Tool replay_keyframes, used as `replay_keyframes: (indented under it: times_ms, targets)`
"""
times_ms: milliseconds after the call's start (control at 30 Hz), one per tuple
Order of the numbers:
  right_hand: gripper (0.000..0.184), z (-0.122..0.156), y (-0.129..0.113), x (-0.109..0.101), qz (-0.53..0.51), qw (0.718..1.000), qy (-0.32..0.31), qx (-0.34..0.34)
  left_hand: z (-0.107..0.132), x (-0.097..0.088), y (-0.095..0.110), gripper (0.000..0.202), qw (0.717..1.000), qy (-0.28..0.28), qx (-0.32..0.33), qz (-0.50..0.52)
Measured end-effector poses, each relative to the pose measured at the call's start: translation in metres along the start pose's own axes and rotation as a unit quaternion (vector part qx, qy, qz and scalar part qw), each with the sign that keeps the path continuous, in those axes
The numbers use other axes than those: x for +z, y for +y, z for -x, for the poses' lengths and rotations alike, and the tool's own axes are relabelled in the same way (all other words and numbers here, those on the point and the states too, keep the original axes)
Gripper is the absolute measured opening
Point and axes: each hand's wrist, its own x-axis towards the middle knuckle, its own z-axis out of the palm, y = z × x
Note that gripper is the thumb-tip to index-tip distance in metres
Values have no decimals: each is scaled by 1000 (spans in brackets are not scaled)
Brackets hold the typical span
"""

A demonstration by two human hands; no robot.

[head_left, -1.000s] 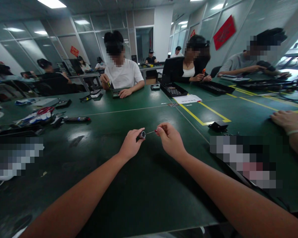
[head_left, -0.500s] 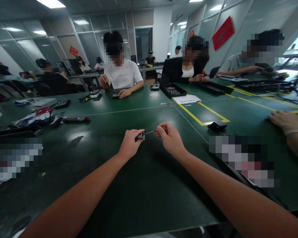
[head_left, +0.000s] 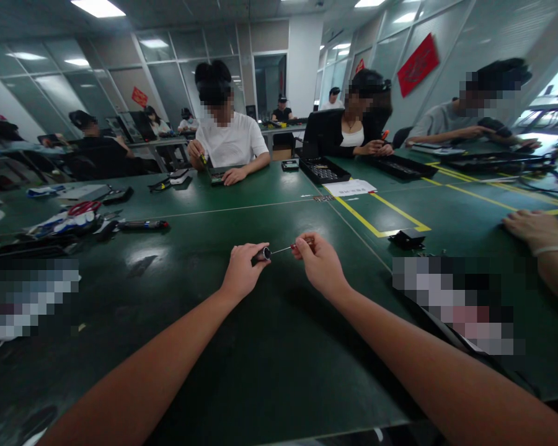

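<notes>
In the left hand [head_left: 242, 271], between pinching thumb and fingers, a dark tube [head_left: 262, 254], open end at the fingertips. Fingertip-pinched in the right hand [head_left: 322, 263], a thin rod [head_left: 281, 250], aimed at that opening. Could slip aside from wrist wobble.

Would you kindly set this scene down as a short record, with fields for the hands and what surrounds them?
Left hand: holds a dark cylinder, its round end facing right
Right hand: pinches a thin-shafted tool
Shaft tip: at the cylinder's round end; contact cannot be told
Surface: green table
Table, left: dark pen-shaped tool, lying flat
Table, right: a co-worker's hand, resting
Table, beyond: yellow tape
</notes>
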Motion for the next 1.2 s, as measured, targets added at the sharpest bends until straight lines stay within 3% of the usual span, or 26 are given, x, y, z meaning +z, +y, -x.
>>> replay_keyframes:
  times_ms: [533, 867, 1033, 1100, 1200]
  targets:
    - [23, -3, -2, -6, 27, 997, 65, -11, 0, 3, -2, 39, 999, -21, -27, 14]
    - [21, -4, -3, -8, 0, 997, 75, -6, -9, -10, -7, 40, 980, 66, -70, 173]
    - [21, -3, -4, -7, -2, 997, 73, -9, -19, -16, -8, 30, 916, 7, -140, 377]
    - [21, -3, -5, -7, 1, 997, 72, -13, -22, -23, -3, 25, 926, -50, -150, 342]
    - [20, -3, -6, -7, 2, 997, 71, -18, -27, -34, 6, 22, 967, -151, -121, 165]
